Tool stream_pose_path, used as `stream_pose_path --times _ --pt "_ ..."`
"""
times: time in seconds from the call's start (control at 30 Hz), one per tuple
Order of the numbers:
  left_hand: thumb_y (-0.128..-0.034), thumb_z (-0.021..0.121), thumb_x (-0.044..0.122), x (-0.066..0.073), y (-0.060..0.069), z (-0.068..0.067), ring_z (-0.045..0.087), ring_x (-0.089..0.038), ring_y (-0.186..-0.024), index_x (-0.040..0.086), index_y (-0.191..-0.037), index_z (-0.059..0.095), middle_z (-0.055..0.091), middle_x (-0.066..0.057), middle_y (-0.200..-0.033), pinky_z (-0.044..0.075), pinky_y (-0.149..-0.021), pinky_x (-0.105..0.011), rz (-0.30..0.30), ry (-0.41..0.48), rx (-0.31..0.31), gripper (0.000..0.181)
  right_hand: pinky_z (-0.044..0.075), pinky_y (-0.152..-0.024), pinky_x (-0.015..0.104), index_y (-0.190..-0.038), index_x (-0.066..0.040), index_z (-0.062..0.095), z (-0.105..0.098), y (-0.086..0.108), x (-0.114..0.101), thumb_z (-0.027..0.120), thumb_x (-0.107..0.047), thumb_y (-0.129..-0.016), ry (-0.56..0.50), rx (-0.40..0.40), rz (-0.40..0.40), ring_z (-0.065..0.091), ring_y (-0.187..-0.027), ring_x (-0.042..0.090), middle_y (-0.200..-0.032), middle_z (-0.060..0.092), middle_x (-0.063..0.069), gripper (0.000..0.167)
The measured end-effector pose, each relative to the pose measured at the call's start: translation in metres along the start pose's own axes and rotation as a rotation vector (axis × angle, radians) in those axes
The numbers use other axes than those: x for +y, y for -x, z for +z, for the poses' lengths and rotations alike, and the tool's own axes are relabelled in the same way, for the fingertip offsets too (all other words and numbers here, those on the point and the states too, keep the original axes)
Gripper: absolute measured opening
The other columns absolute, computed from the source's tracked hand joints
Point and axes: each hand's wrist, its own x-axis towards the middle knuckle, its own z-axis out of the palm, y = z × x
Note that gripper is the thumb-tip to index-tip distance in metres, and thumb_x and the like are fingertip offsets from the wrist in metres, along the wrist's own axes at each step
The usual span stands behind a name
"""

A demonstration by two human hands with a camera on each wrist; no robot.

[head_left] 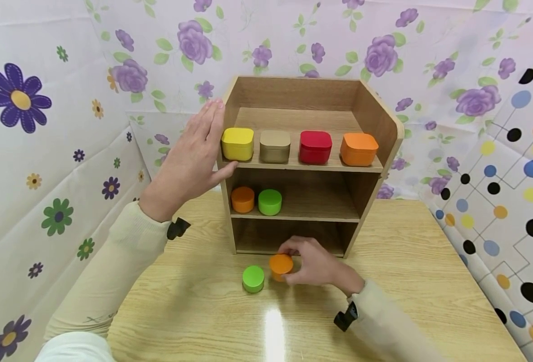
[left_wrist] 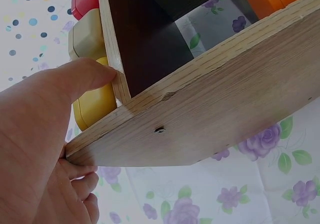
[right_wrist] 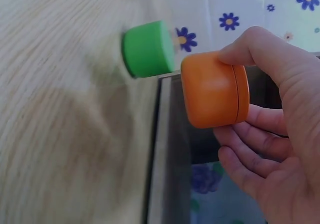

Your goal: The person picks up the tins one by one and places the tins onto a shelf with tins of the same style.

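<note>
In the head view, a small wooden shelf [head_left: 293, 218] stands on the table. My left hand [head_left: 194, 151] holds its left side panel [left_wrist: 180, 119], fingers along the outside and thumb on the front edge of the top board. My right hand [head_left: 313, 262] pinches an orange round container [right_wrist: 210, 90] between thumb and fingers, in front of the bottom compartment. Whether that container touches the table, I cannot tell. Just left of it, a green round container [head_left: 253, 279] rests on the table. An orange round container [head_left: 242, 199] and a green one [head_left: 270, 202] sit in the middle compartment, toward the left.
Along the top board stand a yellow box [head_left: 237, 144], a beige box [head_left: 275, 147], a red box [head_left: 315, 147] and an orange box [head_left: 358, 149]. The wooden table [head_left: 397, 251] extends around the shelf. Patterned cloth [head_left: 266, 35] hangs behind and at both sides.
</note>
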Motion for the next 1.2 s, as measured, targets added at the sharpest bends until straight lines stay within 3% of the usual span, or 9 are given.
stream_pose_path --times 0.1,0.33,0.5,0.73,0.83,0.97,1.2 --pt "-0.0949 0.078 0.032 0.0 0.0 0.0 0.017 -0.041 -0.164 -0.008 -0.166 0.009 0.018 -0.028 -0.174 0.015 -0.137 -0.05 0.0 0.001 0.001 0.106 0.064 -0.089 0.036 -0.115 -0.016 0.073 -0.012 0.005 -0.004 0.088 -0.025 -0.075 0.0 0.002 -0.012 0.068 -0.097 0.007 -0.11 0.071 -0.008 0.044" --pt "-0.0949 0.077 0.032 0.0 0.0 0.0 0.016 -0.04 -0.165 -0.007 -0.166 0.009 0.016 -0.026 -0.175 0.016 -0.136 -0.051 -0.007 0.003 0.0 0.106 0.063 -0.088 0.028 -0.114 -0.018 0.072 -0.042 0.013 -0.018 0.089 -0.024 -0.076 0.004 0.02 -0.019 0.068 -0.095 0.006 -0.108 0.071 -0.01 0.042" --pt "-0.0953 0.077 0.032 0.0 0.0 0.0 0.016 -0.04 -0.165 -0.007 -0.166 0.009 0.016 -0.027 -0.175 0.015 -0.136 -0.051 -0.006 -0.001 -0.003 0.105 0.063 -0.088 0.031 -0.115 -0.018 0.072 -0.063 0.014 -0.027 0.09 -0.024 -0.077 0.024 0.051 0.002 0.068 -0.095 0.006 -0.108 0.072 -0.01 0.043" --pt "-0.0954 0.077 0.034 0.0 -0.002 -0.001 0.016 -0.04 -0.165 -0.007 -0.166 0.009 0.016 -0.027 -0.175 0.015 -0.137 -0.05 -0.009 -0.001 -0.01 0.106 0.063 -0.089 0.03 -0.117 -0.017 0.073 -0.089 0.008 -0.03 0.091 -0.024 -0.076 0.054 0.098 0.027 0.069 -0.097 0.007 -0.111 0.072 -0.009 0.046" --pt "-0.0954 0.077 0.034 0.001 -0.002 -0.001 0.016 -0.04 -0.165 -0.007 -0.166 0.009 0.016 -0.027 -0.175 0.015 -0.136 -0.051 -0.009 -0.003 -0.007 0.106 0.064 -0.091 0.035 -0.118 -0.015 0.073 -0.097 0.004 -0.029 0.091 -0.024 -0.076 0.044 0.119 0.02 0.071 -0.097 0.01 -0.112 0.073 -0.006 0.047" --pt "-0.0956 0.076 0.035 0.001 -0.001 -0.001 0.015 -0.04 -0.165 -0.007 -0.166 0.008 0.016 -0.026 -0.175 0.016 -0.136 -0.051 -0.013 -0.008 -0.009 0.106 0.065 -0.092 0.041 -0.118 -0.012 0.072 -0.105 -0.001 -0.027 0.091 -0.023 -0.077 0.038 0.143 0.018 0.071 -0.099 0.013 -0.113 0.073 -0.002 0.047" --pt "-0.0954 0.076 0.035 0.001 -0.001 -0.001 0.016 -0.039 -0.165 -0.007 -0.166 0.009 0.016 -0.026 -0.175 0.018 -0.135 -0.053 -0.015 -0.006 -0.007 0.106 0.063 -0.091 0.04 -0.119 -0.011 0.074 -0.113 -0.015 -0.019 0.09 -0.024 -0.078 0.087 0.196 0.017 0.071 -0.099 0.015 -0.112 0.074 0.0 0.046"
